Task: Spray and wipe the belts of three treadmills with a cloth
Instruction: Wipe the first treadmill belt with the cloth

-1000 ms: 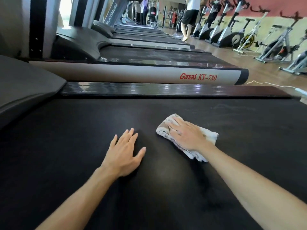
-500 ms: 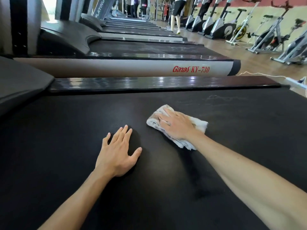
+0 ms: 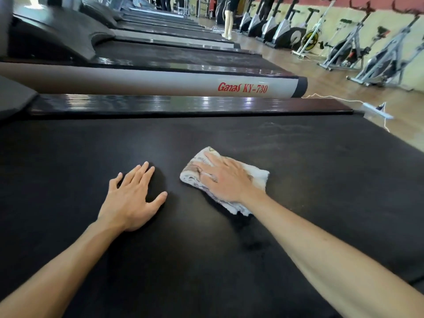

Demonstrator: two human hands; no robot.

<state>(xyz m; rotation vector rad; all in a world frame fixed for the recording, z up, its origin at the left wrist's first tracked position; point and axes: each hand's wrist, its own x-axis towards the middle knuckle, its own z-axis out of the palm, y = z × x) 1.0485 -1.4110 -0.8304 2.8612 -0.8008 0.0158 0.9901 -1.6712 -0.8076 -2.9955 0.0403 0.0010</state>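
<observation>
A wide black treadmill belt [image 3: 309,171] fills the lower view. My right hand [image 3: 226,179] presses flat, fingers straight, on a folded white cloth [image 3: 258,177] with grey-brown dirt marks, lying mid-belt. My left hand [image 3: 132,198] rests flat on the belt a short way left of the cloth, fingers together, thumb spread. A pale dusty smear [image 3: 282,128] shows on the belt beyond the cloth. No spray bottle is in view.
Beyond the belt runs a glossy dark side rail [image 3: 183,104], then a grey treadmill [image 3: 160,84] marked Ganas KY-730 and several more in a row. Exercise bikes [image 3: 348,49] line the right wall. A power strip [image 3: 376,110] and cord lie on the wooden floor. A person's legs [image 3: 228,21] stand far back.
My right hand has slid the cloth a little to the left along the belt. My left hand stays flat in the same spot. The view has tilted slightly down and left.
</observation>
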